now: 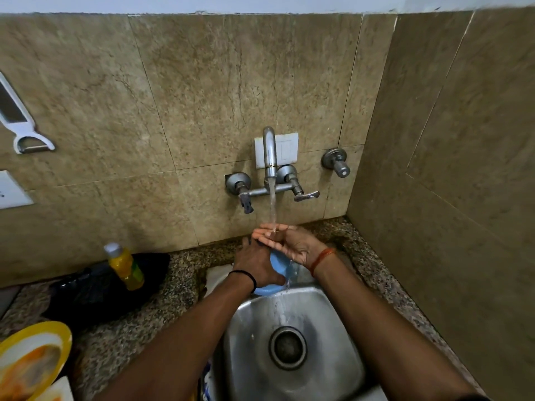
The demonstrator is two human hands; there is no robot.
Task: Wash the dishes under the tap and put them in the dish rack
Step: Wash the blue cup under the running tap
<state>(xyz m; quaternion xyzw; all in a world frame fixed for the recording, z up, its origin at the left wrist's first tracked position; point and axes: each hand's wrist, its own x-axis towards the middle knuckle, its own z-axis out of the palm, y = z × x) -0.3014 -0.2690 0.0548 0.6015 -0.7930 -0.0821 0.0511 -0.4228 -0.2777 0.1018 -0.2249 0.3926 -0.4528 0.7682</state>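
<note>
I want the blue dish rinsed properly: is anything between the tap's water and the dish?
Yes. The open right hand lies palm-up under the stream, above the blue dish that the left hand holds.

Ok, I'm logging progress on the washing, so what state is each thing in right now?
Curved metal tap: running.
Small blue dish: held by left hand, over the sink.
Right hand: open, palm up under the stream.
Steel sink: wet, drain unplugged.
Yellow-rimmed plate: dirty, on the counter.
Yellow bottle: upright, capped.
</note>
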